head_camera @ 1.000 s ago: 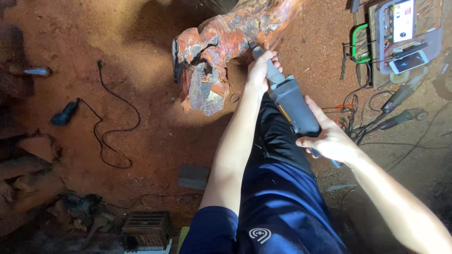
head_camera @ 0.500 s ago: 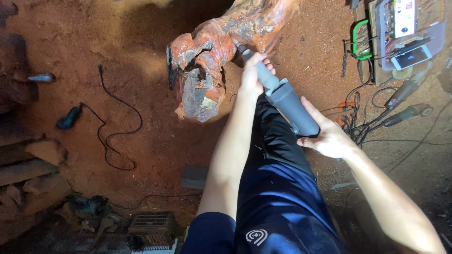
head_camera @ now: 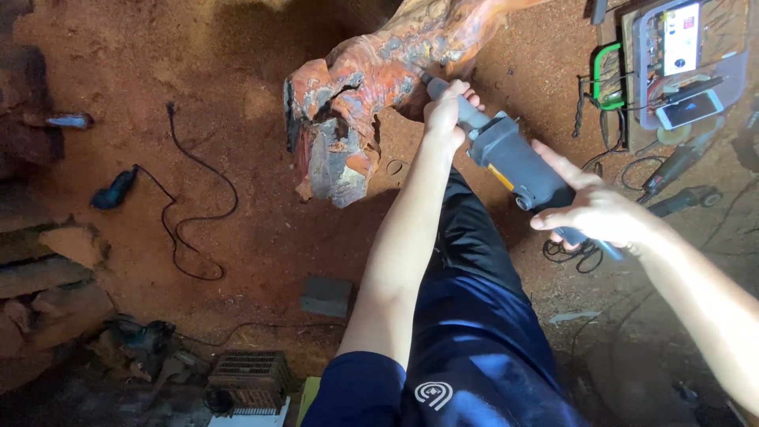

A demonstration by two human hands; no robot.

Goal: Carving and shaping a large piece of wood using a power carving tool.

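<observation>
Two hands on one grinder (head_camera: 514, 162): our left hand (head_camera: 444, 117) wraps its nose, our right hand (head_camera: 597, 213) holds the rear, fingers half spread. Its tip meets the burl (head_camera: 360, 95) standing on sawdust floor (head_camera: 237, 237). Carving under way; steady pressure needed.

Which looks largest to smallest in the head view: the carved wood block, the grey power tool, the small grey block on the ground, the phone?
1. Carved wood block
2. Grey power tool
3. and 4. Small grey block and phone: they look alike, so no ranking.
</observation>
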